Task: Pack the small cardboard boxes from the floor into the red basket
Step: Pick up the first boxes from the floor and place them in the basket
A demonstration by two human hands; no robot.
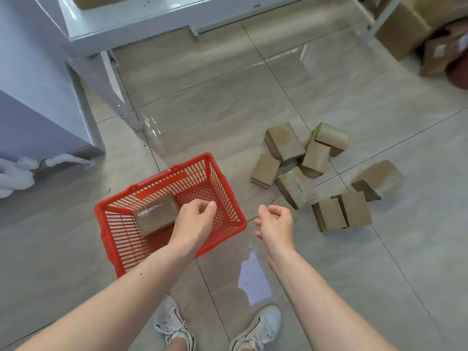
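One small brown cardboard box (pixel 155 214) lies inside the red plastic mesh basket (pixel 229 198) on the tiled floor.
Left hand (pixel 195 219) above the basket and right hand (pixel 276 221) beside it hang loosely curled, holding nothing; a pile of small cardboard boxes (pixel 316 171) lies right of the basket.

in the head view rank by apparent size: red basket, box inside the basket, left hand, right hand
1. red basket
2. box inside the basket
3. left hand and right hand, which look alike, so unranked
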